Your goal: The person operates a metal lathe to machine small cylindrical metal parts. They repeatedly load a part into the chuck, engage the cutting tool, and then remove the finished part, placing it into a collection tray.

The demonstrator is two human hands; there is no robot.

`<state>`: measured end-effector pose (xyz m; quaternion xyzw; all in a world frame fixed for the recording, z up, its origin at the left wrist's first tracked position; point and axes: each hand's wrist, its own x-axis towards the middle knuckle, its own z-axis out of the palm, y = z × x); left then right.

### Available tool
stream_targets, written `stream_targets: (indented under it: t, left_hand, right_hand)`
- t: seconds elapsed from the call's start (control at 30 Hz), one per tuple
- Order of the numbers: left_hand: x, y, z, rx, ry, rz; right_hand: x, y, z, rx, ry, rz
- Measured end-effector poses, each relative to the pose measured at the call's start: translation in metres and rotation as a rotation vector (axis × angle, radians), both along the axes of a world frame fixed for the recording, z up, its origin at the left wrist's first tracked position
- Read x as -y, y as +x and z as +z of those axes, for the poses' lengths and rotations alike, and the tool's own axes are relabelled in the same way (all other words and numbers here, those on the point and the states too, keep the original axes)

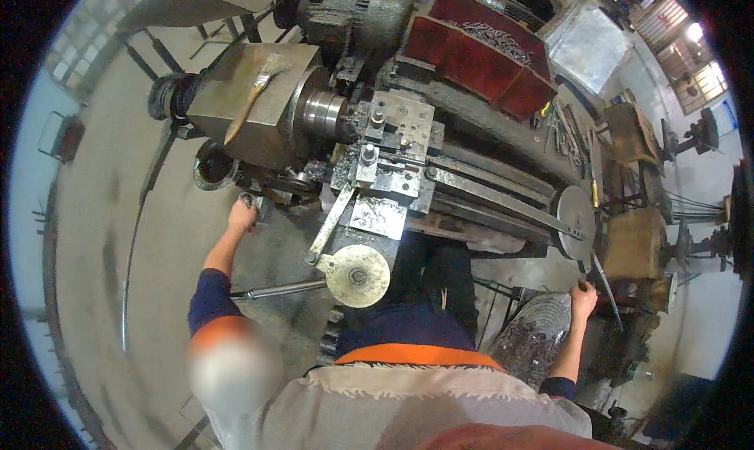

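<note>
A small machine with a lathe-like bed stands before me. At its left, under the headstock, my left hand (245, 213) is closed by a small grey metal part (261, 206); what its fingers hold is hard to make out. Far to the right, my right hand (583, 299) is closed round a short dark handle just under a large metal disc (576, 221). Between them sits the tool slide (400, 128), with a shiny cylindrical chuck (325, 114) at its left. A flat lever (331, 224) and a round pale handwheel (358, 276) are nearest my body.
A wooden-handled brush (250, 104) lies on the headstock. Behind it is a motor (353, 18). A red bin (479, 57) holds many small metal pieces. Hand tools (564, 136) lie at the right. A mesh tray (534, 332) with dark shavings is beside my right forearm.
</note>
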<state>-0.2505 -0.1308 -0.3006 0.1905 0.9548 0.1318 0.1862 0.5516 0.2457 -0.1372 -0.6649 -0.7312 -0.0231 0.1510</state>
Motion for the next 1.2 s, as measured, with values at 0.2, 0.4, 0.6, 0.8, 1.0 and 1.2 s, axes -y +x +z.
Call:
stream_targets:
  t: [0.2, 0.4, 0.6, 0.8, 1.0, 1.2]
  left_hand:
    - [0.028, -0.005, 0.021, -0.158, -0.224, -0.264]
    - [0.052, 0.002, 0.120, -0.200, -0.079, -0.185]
    - [0.159, -0.015, 0.260, -0.673, 0.009, 0.136]
    - [0.228, 0.036, 0.217, -0.609, -0.117, 0.400]
    - [0.156, 0.147, 0.229, -0.636, -0.177, 0.537]
    - [0.145, 0.152, 0.237, -0.507, -0.084, 0.545]
  right_hand:
    - [-0.037, -0.097, 0.089, -0.107, 0.048, 0.166]
    - [-0.040, -0.304, 0.150, -0.346, 0.089, 0.831]
    - [0.027, -0.515, 0.169, -0.252, -0.110, 1.358]
    - [0.057, -0.601, 0.143, 0.012, -0.313, 1.267]
    - [0.077, -0.599, 0.145, -0.025, -0.158, 1.312]
    - [0.061, -0.610, 0.126, -0.020, -0.203, 1.311]
